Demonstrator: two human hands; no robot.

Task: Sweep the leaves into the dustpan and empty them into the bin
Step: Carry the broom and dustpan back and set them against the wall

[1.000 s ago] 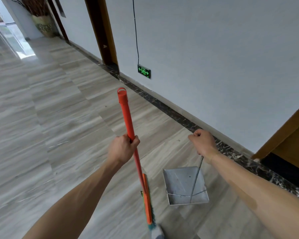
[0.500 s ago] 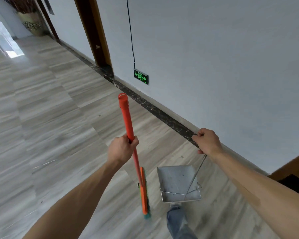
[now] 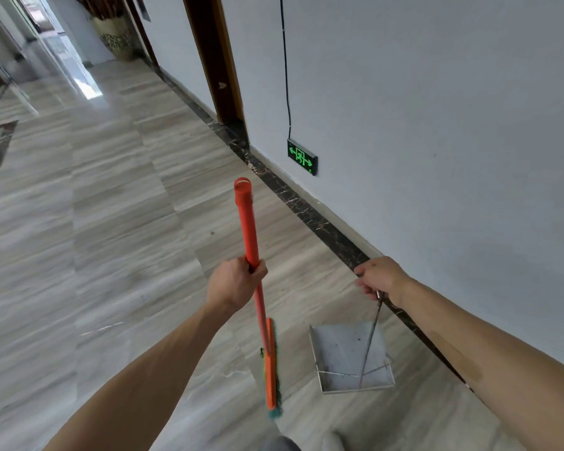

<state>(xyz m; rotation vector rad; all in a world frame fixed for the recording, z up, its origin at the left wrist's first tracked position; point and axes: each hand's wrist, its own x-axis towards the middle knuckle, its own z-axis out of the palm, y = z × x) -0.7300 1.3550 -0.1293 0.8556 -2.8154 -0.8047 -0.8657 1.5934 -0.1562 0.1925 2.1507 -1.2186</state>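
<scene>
My left hand (image 3: 235, 281) grips the orange broom (image 3: 248, 229) partway down its handle. The broom's orange head with green bristles hangs low over the floor in front of me. My right hand (image 3: 380, 276) is closed around the thin metal handle of the steel dustpan (image 3: 342, 349). The pan sits just right of the broom head, close to the wall, and holds only a few specks. No leaves and no bin are in view.
A white wall (image 3: 437, 125) with a dark marble skirting strip runs along my right. A green exit sign (image 3: 302, 156) sits low on it, under a black cable. Beyond are a brown door frame (image 3: 219, 60) and a patterned vase (image 3: 113, 39). Grey tiled corridor floor stretches left and ahead.
The view has moved forward along the corridor, and more of its far end shows. Both hands keep the same grips; broom and dustpan came along with me.
</scene>
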